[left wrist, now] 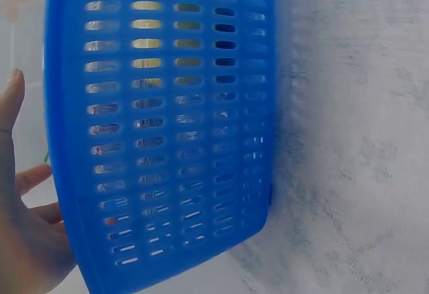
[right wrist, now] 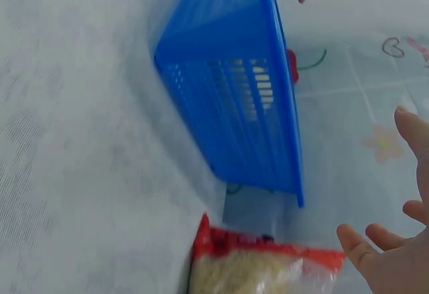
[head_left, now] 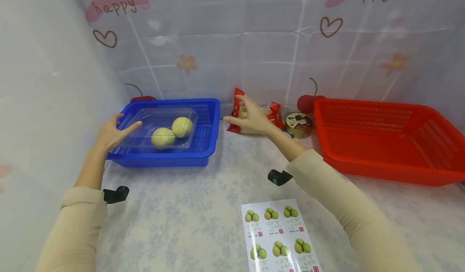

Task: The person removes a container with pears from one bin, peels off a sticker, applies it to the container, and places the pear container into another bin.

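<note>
Across a pale, faintly flowered tabletop [head_left: 174,215], before a curtain [head_left: 232,17] lettered "happy", the blue basket [head_left: 161,161] holds a clear box [head_left: 143,122] with two pale balls [head_left: 163,138]. The left hand [head_left: 110,132], spread and gripping nothing, is at its left end; the right hand [head_left: 252,118], equally loose and empty, is near the red packet [right wrist: 241,267]. A red basket [head_left: 385,172] stands rightward.

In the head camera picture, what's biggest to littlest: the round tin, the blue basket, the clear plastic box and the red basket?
Largest to smallest:
1. Red basket
2. Blue basket
3. Clear plastic box
4. Round tin
</note>
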The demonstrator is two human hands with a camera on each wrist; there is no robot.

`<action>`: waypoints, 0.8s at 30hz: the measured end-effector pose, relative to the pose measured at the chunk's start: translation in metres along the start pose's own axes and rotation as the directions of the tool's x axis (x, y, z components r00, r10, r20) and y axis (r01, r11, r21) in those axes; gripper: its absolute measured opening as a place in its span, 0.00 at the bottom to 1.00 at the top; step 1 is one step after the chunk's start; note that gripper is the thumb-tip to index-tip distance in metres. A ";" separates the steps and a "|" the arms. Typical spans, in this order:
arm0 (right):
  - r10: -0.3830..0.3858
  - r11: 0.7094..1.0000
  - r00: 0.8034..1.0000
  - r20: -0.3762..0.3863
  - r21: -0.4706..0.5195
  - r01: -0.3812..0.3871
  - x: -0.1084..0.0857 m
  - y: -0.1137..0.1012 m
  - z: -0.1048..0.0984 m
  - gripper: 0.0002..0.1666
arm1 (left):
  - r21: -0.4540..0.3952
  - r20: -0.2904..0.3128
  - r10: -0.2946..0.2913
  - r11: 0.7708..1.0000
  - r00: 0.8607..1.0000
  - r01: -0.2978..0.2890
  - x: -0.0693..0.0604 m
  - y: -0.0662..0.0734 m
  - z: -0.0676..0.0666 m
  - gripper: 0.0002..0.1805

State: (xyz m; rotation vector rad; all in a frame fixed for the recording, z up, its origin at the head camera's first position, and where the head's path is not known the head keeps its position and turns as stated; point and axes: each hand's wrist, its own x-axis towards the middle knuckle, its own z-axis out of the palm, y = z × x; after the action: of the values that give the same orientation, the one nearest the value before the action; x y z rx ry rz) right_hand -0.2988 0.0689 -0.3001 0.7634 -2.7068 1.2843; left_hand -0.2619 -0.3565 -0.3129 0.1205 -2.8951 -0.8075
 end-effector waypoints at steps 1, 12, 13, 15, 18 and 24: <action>0.013 1.000 1.000 0.015 -0.001 -0.013 0.004 -0.004 0.005 0.51 | -0.021 0.009 -0.010 1.000 1.000 0.010 0.000 -0.001 0.000 0.52; 0.083 0.986 0.987 0.138 0.132 -0.101 0.044 -0.034 0.061 0.52 | -0.054 0.154 -0.037 0.997 0.987 0.046 0.004 -0.009 0.002 0.55; 0.083 0.987 0.985 0.150 0.125 -0.102 0.047 -0.037 0.066 0.52 | -0.043 0.181 -0.034 0.998 0.983 0.043 0.004 -0.008 0.002 0.56; 0.091 0.989 0.979 0.180 0.095 -0.109 0.051 -0.044 0.075 0.52 | -0.016 0.235 -0.033 0.999 0.971 0.038 0.005 -0.005 0.002 0.57; 0.119 0.988 0.969 0.215 0.072 -0.137 0.055 -0.056 0.090 0.52 | 0.005 0.287 -0.040 0.999 0.957 0.040 0.005 -0.001 0.004 0.58; 0.229 0.957 0.939 0.258 0.115 -0.265 0.058 -0.069 0.112 0.55 | 0.030 0.304 -0.065 0.998 0.950 0.059 0.008 -0.001 0.009 0.60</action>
State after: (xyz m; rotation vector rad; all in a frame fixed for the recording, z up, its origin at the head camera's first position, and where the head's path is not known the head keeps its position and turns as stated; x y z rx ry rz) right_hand -0.3006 -0.0748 -0.3095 0.6445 -3.0095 1.5546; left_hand -0.2711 -0.3534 -0.3203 0.0967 -3.2046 -0.8782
